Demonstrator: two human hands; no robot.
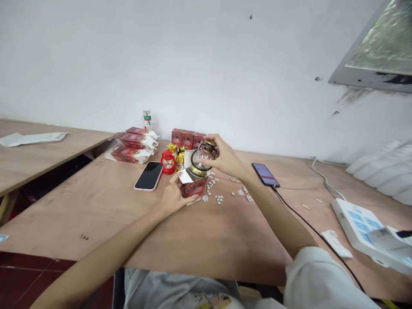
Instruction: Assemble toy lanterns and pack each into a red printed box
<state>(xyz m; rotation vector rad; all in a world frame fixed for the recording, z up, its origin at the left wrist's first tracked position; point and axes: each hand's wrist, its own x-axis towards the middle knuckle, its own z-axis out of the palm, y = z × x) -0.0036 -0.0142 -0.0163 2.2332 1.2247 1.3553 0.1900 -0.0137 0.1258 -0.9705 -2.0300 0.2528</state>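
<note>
My left hand [175, 195] is closed around a small red cardboard box [195, 189] whose white top flaps stand open. In my right hand [222, 156] is a bronze-coloured mini lantern [200, 162] with a clear globe, gripped near its top. The lantern's base is at the box's open top, tilted; whether part of it is inside is hard to see. Just left of the box stand a red mini lantern [168, 162] and several gold ones, among them a gold mini lantern [180, 159]. Small round button cells [219, 198] lie scattered to the right of the box.
Flattened red boxes [130, 153] are stacked at the left, and closed red boxes [183, 137] stand by the wall. A pink-cased phone [149, 176] lies left; another phone [265, 174] on a black cable lies right. A white power strip [363, 223] sits at the far right.
</note>
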